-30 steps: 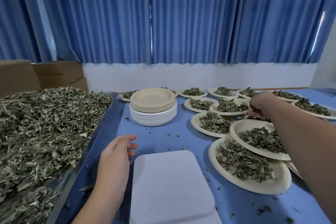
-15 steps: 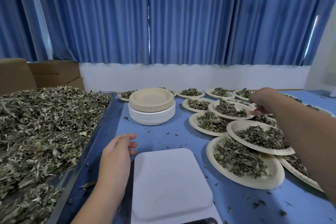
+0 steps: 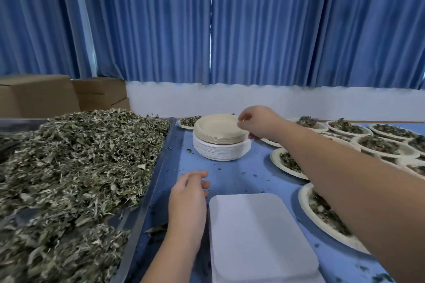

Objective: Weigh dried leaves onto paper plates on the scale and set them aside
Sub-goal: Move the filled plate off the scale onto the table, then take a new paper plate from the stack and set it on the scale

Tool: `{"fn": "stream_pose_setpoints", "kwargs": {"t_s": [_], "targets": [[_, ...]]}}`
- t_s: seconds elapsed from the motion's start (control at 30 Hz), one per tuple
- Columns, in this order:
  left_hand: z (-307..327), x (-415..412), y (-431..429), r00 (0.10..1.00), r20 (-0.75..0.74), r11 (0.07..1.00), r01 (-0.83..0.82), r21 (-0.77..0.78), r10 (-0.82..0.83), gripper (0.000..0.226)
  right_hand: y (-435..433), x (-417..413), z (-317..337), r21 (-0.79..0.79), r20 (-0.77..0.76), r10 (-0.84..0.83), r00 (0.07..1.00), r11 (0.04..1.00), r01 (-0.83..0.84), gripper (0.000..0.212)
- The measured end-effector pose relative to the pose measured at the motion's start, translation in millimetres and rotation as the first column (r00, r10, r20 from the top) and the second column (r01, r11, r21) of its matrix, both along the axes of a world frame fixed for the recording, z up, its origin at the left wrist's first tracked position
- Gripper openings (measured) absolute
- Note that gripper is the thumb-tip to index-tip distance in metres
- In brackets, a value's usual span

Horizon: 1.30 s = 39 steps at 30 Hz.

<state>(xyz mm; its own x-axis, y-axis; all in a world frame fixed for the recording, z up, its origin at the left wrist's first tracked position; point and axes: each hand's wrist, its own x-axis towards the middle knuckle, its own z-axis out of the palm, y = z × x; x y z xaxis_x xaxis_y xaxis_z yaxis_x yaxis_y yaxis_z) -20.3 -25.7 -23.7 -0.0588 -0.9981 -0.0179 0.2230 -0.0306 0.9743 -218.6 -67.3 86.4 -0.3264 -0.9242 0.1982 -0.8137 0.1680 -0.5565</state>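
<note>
As the scale stands bare at the near edge of the blue surface, a person's right hand reaches across to the stack of paper plates. Its fingers are curled and appear to pinch the far rim of the top plate. The left hand lies just beside the scale's left side, fingers loosely curled and holding nothing.

To the right, a spread of filled plates, some overlapping, carries portions of leaves and runs to the picture's edge. This suggests many rounds of weighing are done.

Plenty is left. The metal tray at left is heaped with dried leaves, and the stack is thick, with tan plates sitting on white ones.

The present round looks to be at its very start. A fresh plate must be lifted off, laid on the scale, filled from the tray and moved to join the others. Loose crumbs of leaf dot the surface. Blue curtains and cardboard boxes stand behind.
</note>
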Motion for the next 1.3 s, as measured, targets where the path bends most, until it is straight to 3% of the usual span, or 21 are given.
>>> {"fn": "stream_pose_setpoints", "kwargs": {"t_s": [0.1, 0.2, 0.33, 0.7, 0.93, 1.17, 1.3], "targets": [[0, 0, 1, 1.000, -0.012, 1.000, 0.012, 0.014, -0.011, 0.023, -13, 33, -3, 0.166, -0.278, 0.160, 0.947, 0.979, -0.117, 0.037], [1, 0, 1, 1.000, -0.016, 1.000, 0.012, 0.019, -0.012, 0.023, -22, 46, -4, 0.310, -0.491, 0.185, 0.851, 0.950, -0.027, 0.020], [1, 0, 1, 1.000, -0.011, 1.000, 0.008, 0.029, -0.007, 0.024, -25, 45, -5, 0.365, -0.584, 0.206, 0.785, 0.930, 0.027, 0.020], [1, 0, 2, 1.000, 0.010, 1.000, -0.002, 0.017, 0.001, 0.024, -24, 30, -4, 0.197, -0.405, 0.135, 0.904, 0.979, -0.058, 0.042], [2, 0, 2, 1.000, 0.019, 1.000, 0.000, 0.021, -0.001, 0.024, -22, 25, -11, 0.050, -0.141, 0.067, 0.988, 0.997, -0.060, 0.020], [2, 1, 3, 0.999, 0.038, 1.000, 0.010, 0.003, -0.010, 0.023, 9, 30, -19, -0.245, 0.045, 0.015, 0.999, 0.970, -0.004, 0.022], [3, 2, 4, 0.999, 0.048, 1.000, -0.003, -0.010, 0.003, 0.024, 50, 38, -25, -0.380, 0.210, 0.075, 0.975, 0.925, 0.011, 0.017]]}}
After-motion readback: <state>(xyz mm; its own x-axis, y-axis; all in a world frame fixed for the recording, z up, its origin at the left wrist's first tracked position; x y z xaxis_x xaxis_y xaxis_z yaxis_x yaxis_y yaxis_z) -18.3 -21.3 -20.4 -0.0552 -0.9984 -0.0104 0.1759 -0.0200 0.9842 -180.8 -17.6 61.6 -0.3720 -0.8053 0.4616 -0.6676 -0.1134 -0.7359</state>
